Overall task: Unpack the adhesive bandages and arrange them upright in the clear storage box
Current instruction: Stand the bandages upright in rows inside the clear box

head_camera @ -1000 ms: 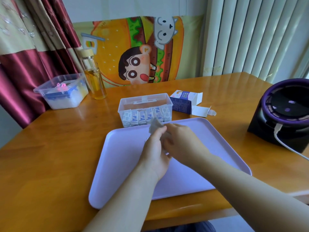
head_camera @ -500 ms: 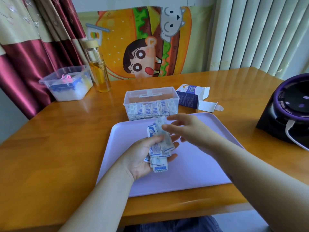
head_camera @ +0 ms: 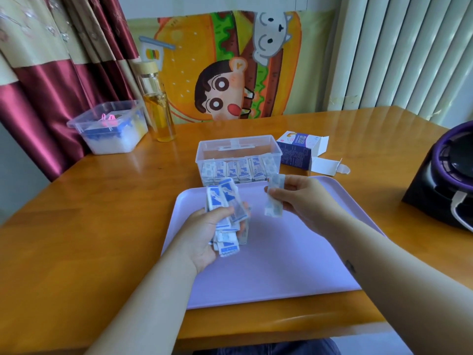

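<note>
Over the lilac tray (head_camera: pixel 294 265) the left hand (head_camera: pixel 204 237) clutches a loose bundle of wrapped bandages (head_camera: pixel 222 201) as stock, while the right hand (head_camera: pixel 302 198) pinches a separate strip (head_camera: pixel 273 208), likely bound for the upright row (head_camera: pixel 238 170) inside the clear storage box (head_camera: pixel 236 143).

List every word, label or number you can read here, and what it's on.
Nothing reads clearly.
Carton: print too blurred to read.
Bandages in the left hand: blue print, too small.
Bandages in the box: too small.
Poster: pictures, no words.
</note>
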`<action>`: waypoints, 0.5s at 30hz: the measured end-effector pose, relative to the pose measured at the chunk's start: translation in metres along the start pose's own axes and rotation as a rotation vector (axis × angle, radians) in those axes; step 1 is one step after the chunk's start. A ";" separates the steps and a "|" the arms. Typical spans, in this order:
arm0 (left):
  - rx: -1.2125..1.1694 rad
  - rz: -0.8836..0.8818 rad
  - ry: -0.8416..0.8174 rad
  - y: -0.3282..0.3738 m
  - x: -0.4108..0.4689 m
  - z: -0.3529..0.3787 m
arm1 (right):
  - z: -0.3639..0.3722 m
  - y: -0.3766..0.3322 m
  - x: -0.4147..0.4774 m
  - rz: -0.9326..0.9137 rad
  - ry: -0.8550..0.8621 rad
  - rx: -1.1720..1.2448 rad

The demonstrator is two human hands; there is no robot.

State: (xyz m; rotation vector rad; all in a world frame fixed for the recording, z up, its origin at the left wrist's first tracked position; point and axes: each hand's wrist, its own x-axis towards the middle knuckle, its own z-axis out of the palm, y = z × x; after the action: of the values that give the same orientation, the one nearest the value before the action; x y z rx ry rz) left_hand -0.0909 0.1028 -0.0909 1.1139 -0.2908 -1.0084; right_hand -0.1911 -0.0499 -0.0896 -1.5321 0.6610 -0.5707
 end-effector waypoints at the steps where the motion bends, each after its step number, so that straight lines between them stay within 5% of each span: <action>1: -0.046 0.030 0.039 0.004 0.002 -0.004 | -0.005 0.001 0.002 -0.032 0.031 -0.116; 4: -0.127 0.102 0.118 0.013 0.008 -0.017 | -0.010 0.004 0.005 -0.024 0.039 -0.365; 10: -0.124 0.124 0.138 0.014 0.011 -0.021 | 0.025 0.007 0.006 -0.032 -0.048 -0.376; 13: -0.059 0.127 0.106 0.014 0.004 -0.018 | 0.032 0.007 0.010 -0.046 0.036 -0.574; 15: 0.015 0.103 0.080 0.012 0.000 -0.016 | 0.030 0.002 0.008 -0.060 0.068 -0.502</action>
State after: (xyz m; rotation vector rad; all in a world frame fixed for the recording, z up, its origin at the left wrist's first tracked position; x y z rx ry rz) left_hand -0.0741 0.1138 -0.0882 1.1389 -0.2892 -0.8693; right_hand -0.1644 -0.0342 -0.0936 -2.0113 0.8564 -0.5268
